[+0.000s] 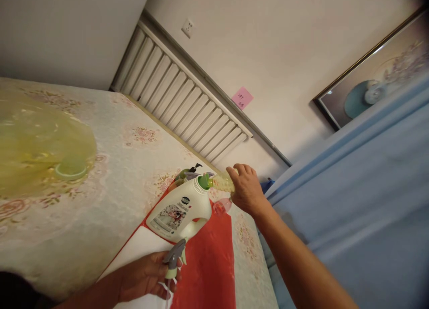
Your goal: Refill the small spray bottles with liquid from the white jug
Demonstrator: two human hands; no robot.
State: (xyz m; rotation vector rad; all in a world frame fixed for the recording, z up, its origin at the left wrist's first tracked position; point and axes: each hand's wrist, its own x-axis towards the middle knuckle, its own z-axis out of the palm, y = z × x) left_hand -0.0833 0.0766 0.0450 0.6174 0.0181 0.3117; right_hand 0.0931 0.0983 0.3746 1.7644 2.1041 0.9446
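Observation:
My right hand (246,188) is wrapped round a clear plastic bottle (221,182) with a yellowish tint, tipped on its side. The bottle's mouth is at the green spout (203,181) of a white detergent jug (181,210); I cannot tell whether they touch. The jug has a flower label and stands uncapped on a red and white surface. Below it, my left hand (149,275) grips a grey and pale green spray trigger head (174,257) with a thin tube hanging down. A pinkish clear object (221,206) lies beside the jug, partly hidden.
A yellow translucent bag (36,143) with a green round piece (71,168) lies on the flowered tablecloth (114,210) at left. Behind the jug are dark-topped bottles (191,171), partly hidden. A white radiator (182,92) runs along the wall; a blue curtain (365,175) hangs at right.

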